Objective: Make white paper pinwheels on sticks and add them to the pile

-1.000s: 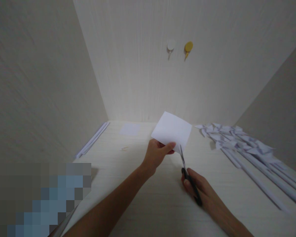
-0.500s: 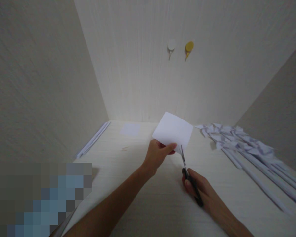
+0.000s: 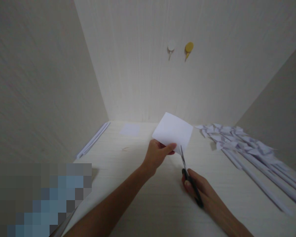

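Note:
My left hand (image 3: 159,153) pinches the near edge of a white square sheet of paper (image 3: 174,130), thumb on top and fingers beneath. The sheet is held above the table, one corner pointing away from me. In my right hand (image 3: 196,187) is a pair of scissors (image 3: 192,186) with black handles, gripped in a closed hand. Their metal blades reach the sheet's near right corner, just right of my left thumb. How deep the blades go into the paper I cannot tell.
Pinwheel-like folded papers (image 3: 236,138) and rolled paper sticks (image 3: 261,187) lie on the right. Another white sheet (image 3: 130,129) rests at the back left. More paper sticks (image 3: 93,140) line the left edge. White (image 3: 171,46) and yellow (image 3: 189,47) hooks are on the wall.

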`<action>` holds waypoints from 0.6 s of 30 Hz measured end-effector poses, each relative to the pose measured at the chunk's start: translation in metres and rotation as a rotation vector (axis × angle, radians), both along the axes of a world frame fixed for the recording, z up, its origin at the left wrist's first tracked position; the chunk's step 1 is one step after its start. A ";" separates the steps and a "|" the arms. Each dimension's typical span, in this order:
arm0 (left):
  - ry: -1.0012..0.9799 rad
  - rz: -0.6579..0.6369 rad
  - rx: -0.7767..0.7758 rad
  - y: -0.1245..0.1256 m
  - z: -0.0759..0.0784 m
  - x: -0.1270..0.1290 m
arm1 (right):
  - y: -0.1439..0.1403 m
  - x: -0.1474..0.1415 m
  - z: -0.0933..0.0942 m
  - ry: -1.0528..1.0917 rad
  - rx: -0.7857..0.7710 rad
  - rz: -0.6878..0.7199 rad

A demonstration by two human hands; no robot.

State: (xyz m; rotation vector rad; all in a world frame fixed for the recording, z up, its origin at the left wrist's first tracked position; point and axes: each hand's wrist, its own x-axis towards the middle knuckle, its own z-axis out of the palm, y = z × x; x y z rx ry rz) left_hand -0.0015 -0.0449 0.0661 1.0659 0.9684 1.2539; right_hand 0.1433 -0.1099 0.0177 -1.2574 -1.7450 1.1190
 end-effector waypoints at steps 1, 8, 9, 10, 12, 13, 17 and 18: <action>0.001 0.000 -0.002 0.000 0.000 0.000 | 0.000 0.000 0.000 -0.002 0.000 0.000; 0.019 -0.005 0.007 0.001 -0.001 0.000 | 0.001 0.000 -0.001 0.008 -0.003 0.008; 0.022 -0.007 0.010 0.001 -0.001 0.000 | 0.001 0.000 -0.001 0.006 -0.003 0.010; 0.024 -0.007 0.014 0.001 -0.001 0.000 | 0.001 0.000 -0.001 0.004 -0.002 0.009; 0.025 -0.002 0.017 0.001 -0.002 0.000 | 0.000 0.001 -0.001 0.000 -0.001 0.004; 0.023 0.001 0.016 0.001 -0.002 0.000 | 0.000 0.001 -0.001 -0.003 -0.001 0.000; 0.021 -0.009 0.014 0.001 -0.003 0.000 | 0.001 0.001 -0.002 -0.015 0.002 -0.011; 0.023 -0.013 0.013 0.001 -0.003 0.000 | 0.000 0.001 -0.003 -0.016 0.005 -0.012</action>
